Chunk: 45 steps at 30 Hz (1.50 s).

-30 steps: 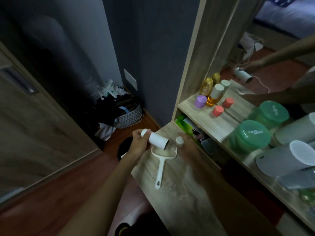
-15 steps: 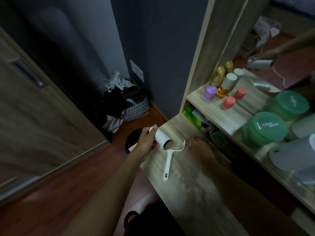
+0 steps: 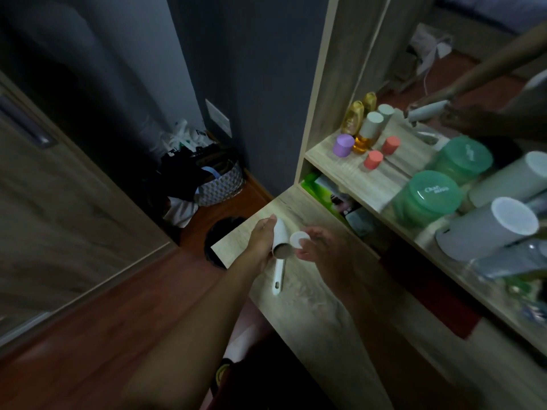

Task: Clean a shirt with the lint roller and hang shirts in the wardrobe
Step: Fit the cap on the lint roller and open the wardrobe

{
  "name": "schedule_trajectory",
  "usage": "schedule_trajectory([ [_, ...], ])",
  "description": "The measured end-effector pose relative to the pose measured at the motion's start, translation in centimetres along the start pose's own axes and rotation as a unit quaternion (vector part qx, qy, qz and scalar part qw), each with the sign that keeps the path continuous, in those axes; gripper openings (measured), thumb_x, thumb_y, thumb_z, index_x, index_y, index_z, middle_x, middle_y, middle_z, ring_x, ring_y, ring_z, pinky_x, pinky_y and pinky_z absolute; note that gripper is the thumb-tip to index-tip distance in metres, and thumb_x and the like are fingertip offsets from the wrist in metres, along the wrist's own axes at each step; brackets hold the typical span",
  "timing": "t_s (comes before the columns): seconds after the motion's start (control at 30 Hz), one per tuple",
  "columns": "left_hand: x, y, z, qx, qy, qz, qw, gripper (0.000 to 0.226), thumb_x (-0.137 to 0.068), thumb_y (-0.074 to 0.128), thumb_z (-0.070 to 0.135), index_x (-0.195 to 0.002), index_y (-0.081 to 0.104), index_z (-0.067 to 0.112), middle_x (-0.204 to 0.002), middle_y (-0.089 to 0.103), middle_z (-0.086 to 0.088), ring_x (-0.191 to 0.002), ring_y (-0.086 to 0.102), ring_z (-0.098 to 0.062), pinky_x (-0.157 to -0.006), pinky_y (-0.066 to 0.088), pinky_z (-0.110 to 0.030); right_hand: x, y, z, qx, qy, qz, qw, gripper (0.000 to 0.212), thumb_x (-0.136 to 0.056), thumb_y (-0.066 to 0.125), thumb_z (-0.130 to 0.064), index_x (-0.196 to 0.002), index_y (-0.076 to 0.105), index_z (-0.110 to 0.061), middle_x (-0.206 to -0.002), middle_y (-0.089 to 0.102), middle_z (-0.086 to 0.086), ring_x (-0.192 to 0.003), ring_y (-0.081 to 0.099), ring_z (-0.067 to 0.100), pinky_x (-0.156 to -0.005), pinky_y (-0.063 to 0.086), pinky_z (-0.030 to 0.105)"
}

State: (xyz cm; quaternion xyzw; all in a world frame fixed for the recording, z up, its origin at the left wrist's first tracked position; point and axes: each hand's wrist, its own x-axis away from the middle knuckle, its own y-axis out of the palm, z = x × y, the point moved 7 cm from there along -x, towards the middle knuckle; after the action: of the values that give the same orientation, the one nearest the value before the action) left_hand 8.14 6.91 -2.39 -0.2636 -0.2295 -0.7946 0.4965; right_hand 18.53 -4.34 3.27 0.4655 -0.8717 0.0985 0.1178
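Bench (image 3: 310,315) is pale matt wood grain, same as the shelf (image 3: 381,179). Roller handle (image 3: 278,276) looks like smooth white plastic, the roll (image 3: 279,236) papery with a cardboard core. Green lids (image 3: 433,189) are glossy plastic, and the basket (image 3: 220,187) is patterned cloth.

White plastic lint-roller handle (image 3: 278,276) is lying on the pale wood-grain desk (image 3: 319,327), its upper end disappearing behind the white paper-wrapped roll (image 3: 280,238) and left hand (image 3: 260,242), so head shape isn't readable. Right hand (image 3: 322,247) is covering part of the small round white cap (image 3: 299,240); can't tell how firmly it's gripping. Grey cylindrical containers (image 3: 488,229) at the right are running off the frame edge and smearing with motion blur, the label on the green round-lidded tub (image 3: 429,196) is blurring past reading, and items in the dark cubby (image 3: 349,208) under the shelf are too dim to identify.
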Motion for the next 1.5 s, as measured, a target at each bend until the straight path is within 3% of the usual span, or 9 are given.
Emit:
schedule_trajectory([
  [0.13,0.7,0.6,-0.5,0.010,-0.019,-0.006,1.000,0.050,-0.099,0.036,0.045,-0.133,0.047,0.011,-0.123,0.059,-0.019,-0.102,0.061,-0.030,-0.076,0.053,-0.034,1.8,-0.6,-0.2,0.042,-0.031,0.028,0.998,0.012,-0.090,0.062,-0.018,-0.100,0.064,-0.025,-0.104,0.067,0.004,-0.080,0.072,0.013,-0.064,0.057,0.022],
  [0.27,0.0,1.1,-1.9,0.038,-0.039,-0.019,0.998,0.074,-0.079,0.044,0.060,-0.139,0.041,0.017,-0.134,0.052,-0.018,-0.113,0.058,-0.034,-0.097,0.049,-0.050,2.6,-0.5,-0.2,0.080,-0.052,0.038,0.995,0.022,-0.089,0.064,-0.024,-0.110,0.063,-0.031,-0.106,0.060,-0.005,-0.079,0.071,0.011,-0.065,0.060,0.028],
  [0.53,1.1,2.2,-1.5,0.048,-0.070,-0.026,0.996,0.042,-0.100,0.034,0.043,-0.127,0.048,0.013,-0.106,0.062,-0.013,-0.095,0.062,-0.030,-0.092,0.049,-0.045,3.5,-0.2,-1.2,0.103,-0.073,0.051,0.991,0.015,-0.083,0.070,-0.018,-0.096,0.064,-0.023,-0.097,0.067,0.001,-0.078,0.070,0.012,-0.060,0.056,0.019],
  [0.7,1.6,3.2,-2.1,0.091,-0.091,-0.069,0.989,0.042,-0.097,0.040,0.049,-0.113,0.054,0.013,-0.093,0.064,-0.012,-0.078,0.063,-0.023,-0.071,0.053,-0.038,3.9,-0.2,-1.4,0.154,-0.124,0.078,0.977,0.026,-0.081,0.067,-0.037,-0.105,0.067,-0.026,-0.101,0.066,-0.004,-0.085,0.068,0.014,-0.069,0.060,0.033],
  [0.83,2.0,3.8,-1.4,0.087,-0.071,-0.091,0.990,0.034,-0.093,0.046,0.041,-0.112,0.053,0.014,-0.095,0.055,-0.016,-0.072,0.058,-0.022,-0.065,0.051,-0.032,4.1,-0.1,-0.2,0.033,-0.038,0.077,0.996,0.023,-0.080,0.074,-0.015,-0.102,0.068,-0.021,-0.095,0.066,-0.005,-0.078,0.069,0.004,-0.061,0.058,0.022],
  [0.97,2.2,3.5,-1.4,0.113,-0.112,-0.077,0.984,0.043,-0.098,0.036,0.047,-0.093,0.053,0.008,-0.062,0.056,-0.008,-0.049,0.056,-0.017,-0.052,0.048,-0.024,3.9,0.3,0.2,-0.022,-0.031,0.071,0.997,0.022,-0.079,0.075,-0.010,-0.101,0.074,-0.013,-0.103,0.070,0.002,-0.083,0.072,0.011,-0.063,0.058,0.022],
  [1.1,2.5,3.2,-1.9,0.146,-0.154,-0.089,0.973,0.055,-0.097,0.030,0.054,-0.090,0.052,0.004,-0.051,0.059,-0.007,-0.039,0.055,-0.016,-0.040,0.046,-0.018,3.4,0.7,-0.2,-0.020,-0.061,0.072,0.995,0.023,-0.078,0.075,-0.006,-0.102,0.074,-0.007,-0.104,0.069,0.007,-0.088,0.072,0.014,-0.068,0.060,0.027],
  [1.37,3.0,3.5,-1.7,0.161,-0.163,-0.101,0.968,0.057,-0.099,0.022,0.052,-0.092,0.052,0.004,-0.059,0.064,-0.012,-0.063,0.057,-0.023,-0.059,0.047,-0.035,2.8,0.9,-0.5,0.102,-0.125,0.074,0.984,0.021,-0.081,0.072,-0.014,-0.102,0.074,-0.011,-0.102,0.065,0.002,-0.092,0.068,0.022,-0.074,0.059,0.045],
  [1.5,3.3,3.3,-1.8,0.172,-0.170,-0.108,0.964,0.058,-0.101,0.023,0.050,-0.091,0.051,0.000,-0.053,0.061,-0.013,-0.038,0.059,-0.019,-0.036,0.046,-0.018,2.5,0.9,-1.2,0.154,-0.156,0.059,0.974,0.021,-0.077,0.076,-0.008,-0.098,0.076,-0.008,-0.099,0.065,0.000,-0.090,0.067,0.016,-0.076,0.058,0.032],
])
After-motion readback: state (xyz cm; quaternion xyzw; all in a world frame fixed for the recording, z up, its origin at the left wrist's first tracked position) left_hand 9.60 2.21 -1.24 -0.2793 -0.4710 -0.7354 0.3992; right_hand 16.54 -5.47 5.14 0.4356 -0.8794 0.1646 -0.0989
